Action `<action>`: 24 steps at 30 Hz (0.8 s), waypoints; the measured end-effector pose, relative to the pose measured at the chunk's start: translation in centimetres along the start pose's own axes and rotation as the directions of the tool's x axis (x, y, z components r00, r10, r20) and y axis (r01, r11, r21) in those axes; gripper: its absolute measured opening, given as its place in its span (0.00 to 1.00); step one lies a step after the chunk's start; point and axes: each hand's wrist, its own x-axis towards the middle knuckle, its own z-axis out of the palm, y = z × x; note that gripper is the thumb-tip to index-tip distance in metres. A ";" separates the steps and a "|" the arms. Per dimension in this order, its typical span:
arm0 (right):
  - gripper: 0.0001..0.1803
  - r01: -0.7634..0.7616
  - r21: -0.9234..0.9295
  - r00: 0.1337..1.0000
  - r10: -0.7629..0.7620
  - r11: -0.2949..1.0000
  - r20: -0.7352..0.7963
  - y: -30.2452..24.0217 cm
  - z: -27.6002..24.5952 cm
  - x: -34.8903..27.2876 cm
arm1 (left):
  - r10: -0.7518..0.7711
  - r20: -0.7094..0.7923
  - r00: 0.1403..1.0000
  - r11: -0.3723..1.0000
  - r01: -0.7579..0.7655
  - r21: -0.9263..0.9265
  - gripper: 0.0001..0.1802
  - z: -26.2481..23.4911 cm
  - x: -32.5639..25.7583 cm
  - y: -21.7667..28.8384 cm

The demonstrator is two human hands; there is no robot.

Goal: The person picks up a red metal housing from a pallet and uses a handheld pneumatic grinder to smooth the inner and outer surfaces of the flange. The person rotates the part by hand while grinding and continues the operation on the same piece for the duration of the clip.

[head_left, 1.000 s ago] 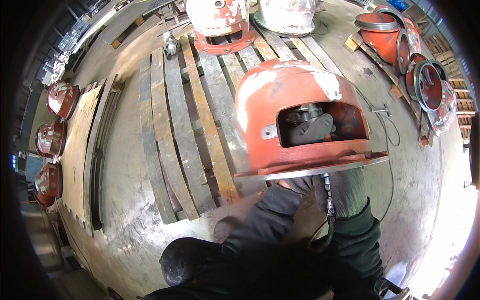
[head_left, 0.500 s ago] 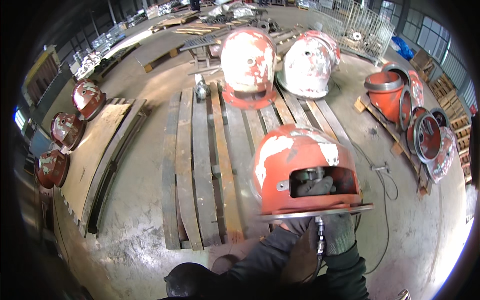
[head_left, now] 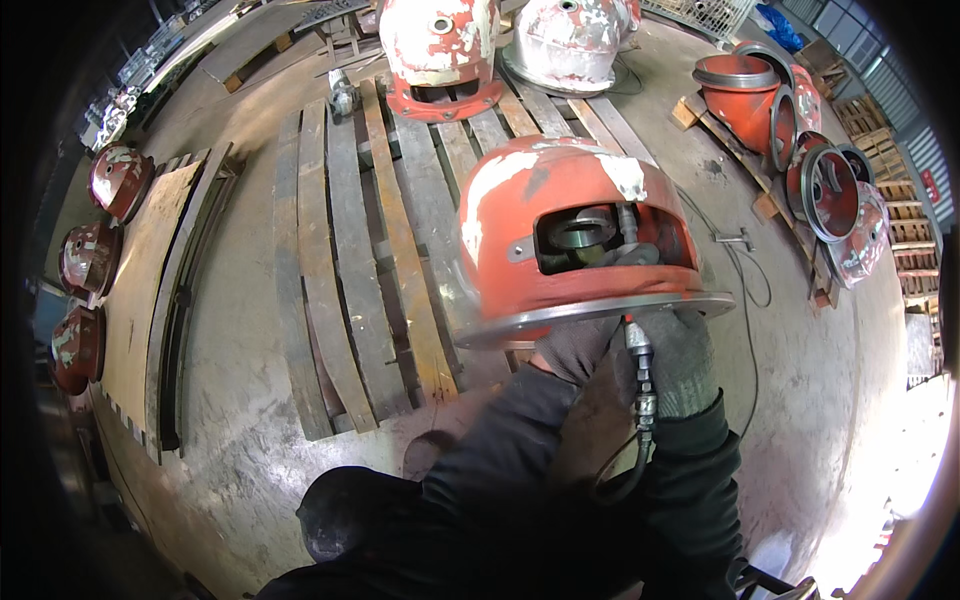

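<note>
A red dome-shaped metal housing (head_left: 580,190) with patches of white filler stands in front of me, its wide metal rim facing down. Both my hands wear grey gloves and reach up under this rim. Below the rim my right hand (head_left: 686,362) is closed round a pneumatic hand tool, beside its hose fitting (head_left: 640,365). My left hand (head_left: 578,350) goes in from the left; its fingers are mostly hidden by the housing. Through the side window, gloved fingers (head_left: 637,256) show wrapped about the tool's shaft (head_left: 627,222), next to a round metal ring (head_left: 582,232).
A slatted wooden pallet (head_left: 345,250) lies beyond, carrying two more domes (head_left: 440,60) and a small metal tool (head_left: 342,95). Several red domes sit along a boarded pallet (head_left: 150,270) at left. Red flanged castings (head_left: 740,90) crowd the right. An air hose (head_left: 752,290) trails across the floor.
My view has tipped downward, so the housing and pallets appear higher in the picture. Inside the window, the gloved fingers and tool have shifted and the metal ring is more visible.
</note>
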 end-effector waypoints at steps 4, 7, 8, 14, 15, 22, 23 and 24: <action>0.10 -0.078 0.007 0.994 0.077 0.997 0.083 -0.5 -0.5 1.0 | 0.039 -0.108 0.993 0.986 -0.056 -0.159 0.21 1.7 -0.4 -0.2; 0.11 -0.097 0.103 0.993 0.089 0.990 0.084 -0.6 -0.3 1.1 | 0.079 -0.149 0.986 0.991 -0.094 -0.098 0.20 2.1 -0.8 0.3; 0.11 -0.111 0.141 0.992 0.102 0.984 0.070 -0.5 -0.2 1.2 | 0.126 -0.163 0.979 0.991 -0.130 -0.016 0.21 2.2 -0.7 0.5; 0.07 -0.038 0.088 0.994 0.029 0.995 0.103 -0.3 0.5 1.2 | 0.127 -0.370 0.920 0.974 -0.186 -0.127 0.19 2.4 -0.4 -0.4; 0.07 -0.062 0.126 0.993 0.048 0.990 0.109 -0.3 0.7 1.2 | 0.201 -0.406 0.892 0.973 -0.228 -0.018 0.18 2.4 -0.3 -0.6; 0.14 -0.032 0.114 0.999 0.031 0.993 0.012 0.2 2.3 1.4 | 0.148 -0.465 0.873 0.989 -0.120 0.089 0.12 1.6 -0.1 -0.6; 0.15 0.016 0.048 1.000 -0.017 0.999 0.006 0.3 2.4 1.1 | 0.107 -0.478 0.872 0.993 -0.114 0.013 0.12 1.3 0.1 -0.5; 0.16 0.009 0.020 0.997 -0.011 1.000 0.073 0.5 2.3 0.6 | 0.065 -0.489 0.870 0.992 -0.110 -0.063 0.12 1.4 0.2 -0.3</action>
